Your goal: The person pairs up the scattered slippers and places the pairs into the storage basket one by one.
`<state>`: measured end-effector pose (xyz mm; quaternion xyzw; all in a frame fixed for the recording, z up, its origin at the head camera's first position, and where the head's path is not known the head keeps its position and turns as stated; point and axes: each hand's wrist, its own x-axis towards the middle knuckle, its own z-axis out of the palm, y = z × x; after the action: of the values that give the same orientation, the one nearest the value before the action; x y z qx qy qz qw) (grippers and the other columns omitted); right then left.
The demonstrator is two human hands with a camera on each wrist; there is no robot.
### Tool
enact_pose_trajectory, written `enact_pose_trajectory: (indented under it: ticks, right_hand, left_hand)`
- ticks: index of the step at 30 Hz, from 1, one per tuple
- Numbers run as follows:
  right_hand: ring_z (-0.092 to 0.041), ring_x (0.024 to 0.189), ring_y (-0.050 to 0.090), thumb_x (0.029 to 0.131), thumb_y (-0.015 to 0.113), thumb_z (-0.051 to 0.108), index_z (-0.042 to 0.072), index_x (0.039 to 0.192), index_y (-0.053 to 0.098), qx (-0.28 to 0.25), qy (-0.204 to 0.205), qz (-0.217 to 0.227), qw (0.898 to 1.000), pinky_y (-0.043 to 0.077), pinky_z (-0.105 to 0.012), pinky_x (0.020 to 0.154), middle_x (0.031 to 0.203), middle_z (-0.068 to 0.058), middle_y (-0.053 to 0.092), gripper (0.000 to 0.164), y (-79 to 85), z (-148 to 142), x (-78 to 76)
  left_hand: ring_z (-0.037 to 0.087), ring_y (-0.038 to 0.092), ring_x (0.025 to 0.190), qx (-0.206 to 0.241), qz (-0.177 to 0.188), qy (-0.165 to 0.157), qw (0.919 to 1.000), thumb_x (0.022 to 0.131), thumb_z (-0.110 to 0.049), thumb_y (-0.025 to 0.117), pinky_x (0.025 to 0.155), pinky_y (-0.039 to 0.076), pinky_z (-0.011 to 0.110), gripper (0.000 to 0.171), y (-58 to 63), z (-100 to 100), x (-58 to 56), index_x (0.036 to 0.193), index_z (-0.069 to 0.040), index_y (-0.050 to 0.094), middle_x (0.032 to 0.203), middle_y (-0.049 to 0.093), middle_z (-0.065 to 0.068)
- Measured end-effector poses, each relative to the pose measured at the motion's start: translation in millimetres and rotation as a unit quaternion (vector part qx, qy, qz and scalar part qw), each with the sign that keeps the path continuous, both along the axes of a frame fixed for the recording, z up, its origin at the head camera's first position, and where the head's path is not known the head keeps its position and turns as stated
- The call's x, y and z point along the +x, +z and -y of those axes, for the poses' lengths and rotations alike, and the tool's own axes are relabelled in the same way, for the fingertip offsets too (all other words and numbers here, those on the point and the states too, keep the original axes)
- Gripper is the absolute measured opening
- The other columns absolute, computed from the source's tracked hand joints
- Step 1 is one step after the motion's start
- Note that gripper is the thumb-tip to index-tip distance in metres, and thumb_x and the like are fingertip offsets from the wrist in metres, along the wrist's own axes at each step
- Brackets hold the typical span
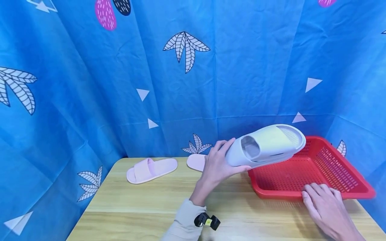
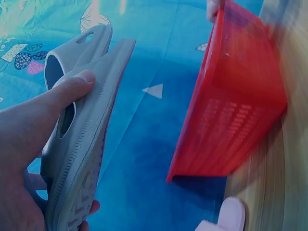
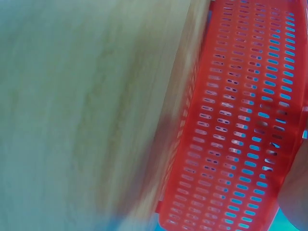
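Step in hand, as I read it: carrying a slipper over to the basket. Left hand [image 1: 215, 165] grips the grey slide slipper [image 1: 265, 145] at its heel end, thumb over the top edge, fingers curled under the sole. The slipper is in the air, tilted slightly, toe end pointing right, hanging above the near-left part of the red perforated basket [image 1: 337, 169] and not touching it.

Right hand [image 1: 327, 207] lies on the worktop [image 1: 150, 207] at the basket's front rim, fingers fairly straight and spread, tips touching the rim; it holds nothing, looks to be steadying the basket.

Two pink slippers remain on the worktop: one [image 1: 150, 169] well left of the basket, a second [image 1: 196, 161] partly hidden behind the left hand.

Next move, judged: lower the grey slipper flat onto the basket floor and let go. The basket is shallow and empty, so clearance is easy; keep the right hand's fingers outside the rim.
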<state>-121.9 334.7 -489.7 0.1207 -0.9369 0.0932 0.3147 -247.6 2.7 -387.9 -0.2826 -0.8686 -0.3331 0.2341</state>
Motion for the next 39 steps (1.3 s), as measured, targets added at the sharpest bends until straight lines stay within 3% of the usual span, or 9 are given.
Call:
enact_pose_trajectory:
  ticks: [8, 12, 19, 27, 32, 39]
  right_hand:
    - [-0.031, 0.097, 0.051, 0.096, 0.062, 0.015, 0.008, 0.101, 0.069, -0.003, -0.002, 0.015, 1.000, 0.030, -0.054, 0.080, 0.098, -0.011, 0.066, 0.011, 1.3, 1.5, -0.1]
    - [-0.032, 0.097, 0.051, 0.096, 0.063, 0.017, 0.008, 0.102, 0.069, 0.000, 0.000, 0.017, 1.000, 0.030, -0.054, 0.080, 0.100, -0.013, 0.067, 0.012, 1.2, 1.5, -0.8]
    - [-0.028, 0.094, 0.050, 0.096, 0.064, 0.015, 0.012, 0.099, 0.067, -0.006, 0.012, 0.001, 1.000, 0.029, -0.052, 0.079, 0.096, -0.005, 0.064, 0.005, 2.2, -0.2, 1.0]
    - [-0.027, 0.094, 0.049, 0.097, 0.063, 0.015, 0.011, 0.100, 0.068, -0.005, -0.002, 0.015, 1.000, 0.029, -0.052, 0.080, 0.095, -0.004, 0.063, 0.008, 5.0, -0.7, 4.1]
    - [-0.026, 0.093, 0.050, 0.096, 0.063, 0.015, 0.014, 0.096, 0.068, 0.000, -0.009, 0.020, 1.000, 0.029, -0.050, 0.079, 0.093, -0.001, 0.062, 0.005, 7.3, 2.0, 4.2]
    - [-0.026, 0.094, 0.050, 0.096, 0.064, 0.017, 0.015, 0.096, 0.068, -0.004, -0.026, 0.053, 0.998, 0.030, -0.051, 0.081, 0.093, 0.000, 0.062, 0.004, 4.9, 8.2, 5.5]
  left_hand:
    - [0.012, 0.055, 0.116, -0.010, 0.083, -0.045, 0.9954, 0.071, -0.057, 0.086, 0.082, 0.048, 0.032, 0.088, 1.2, -32.9, 0.6, 0.148, -0.031, 0.054, 0.133, 0.060, -0.002]
    - [0.011, 0.052, 0.117, -0.020, 0.108, -0.044, 0.9930, 0.070, -0.054, 0.086, 0.083, 0.048, 0.032, 0.089, -1.5, -48.7, 5.4, 0.149, -0.034, 0.051, 0.134, 0.057, -0.005]
    - [0.009, 0.049, 0.114, -0.036, 0.088, -0.024, 0.9952, 0.070, -0.055, 0.085, 0.077, 0.045, 0.027, 0.092, 1.0, -73.7, 7.5, 0.151, -0.034, 0.049, 0.134, 0.050, -0.005]
    - [0.003, 0.052, 0.114, -0.081, 0.060, -0.017, 0.9947, 0.073, -0.064, 0.082, 0.073, 0.041, 0.019, 0.084, -1.3, -98.5, 6.3, 0.146, -0.033, 0.056, 0.130, 0.058, -0.010]
    - [0.000, 0.053, 0.111, -0.099, 0.036, 0.003, 0.9944, 0.072, -0.071, 0.079, 0.068, 0.037, 0.015, 0.083, -9.2, -111.4, 4.9, 0.143, -0.034, 0.060, 0.129, 0.061, -0.012]
    - [0.005, 0.055, 0.105, -0.125, 0.035, 0.027, 0.9913, 0.069, -0.075, 0.079, 0.072, 0.037, 0.019, 0.084, -25.7, -125.1, 7.6, 0.141, -0.035, 0.061, 0.125, 0.061, -0.010]
